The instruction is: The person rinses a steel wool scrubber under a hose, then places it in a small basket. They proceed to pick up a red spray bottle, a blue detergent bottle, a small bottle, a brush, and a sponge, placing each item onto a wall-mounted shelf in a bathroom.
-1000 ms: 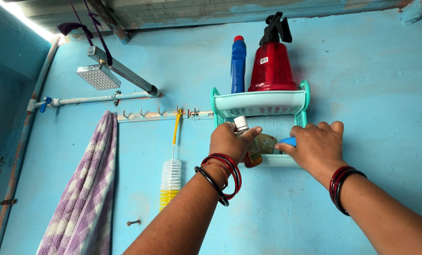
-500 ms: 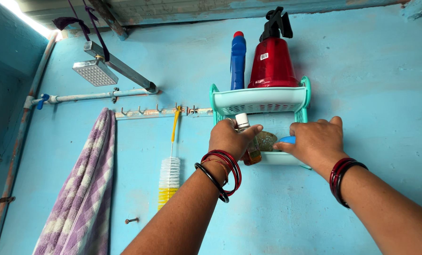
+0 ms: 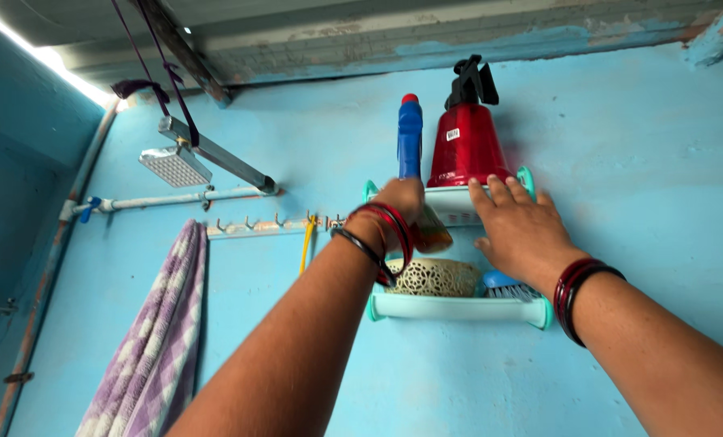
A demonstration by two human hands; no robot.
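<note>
A two-tier turquoise plastic shelf [image 3: 458, 307] hangs on the blue wall. My left hand [image 3: 398, 200] is raised in front of its upper tier and grips a small bottle of amber liquid [image 3: 432, 233]. My right hand [image 3: 519, 222] is flat, fingers spread, against the front of the upper tier. On that tier stand a tall blue bottle with a red cap [image 3: 410, 137] and a red spray bottle with a black trigger head [image 3: 466, 137]. The lower tier holds a cream patterned dish [image 3: 436, 277] and a blue brush [image 3: 503, 283].
A square shower head [image 3: 175, 166] on a metal arm juts from the wall at upper left, above a horizontal pipe [image 3: 175, 198]. Below it a hook rail [image 3: 272, 225] carries a yellow-handled brush [image 3: 306, 243]. A purple checked towel [image 3: 155, 348] hangs at lower left.
My left hand has lifted the small bottle from the lower tier up to the upper tier. My right hand left the blue brush and rose to the upper tier. The view tilted upward.
</note>
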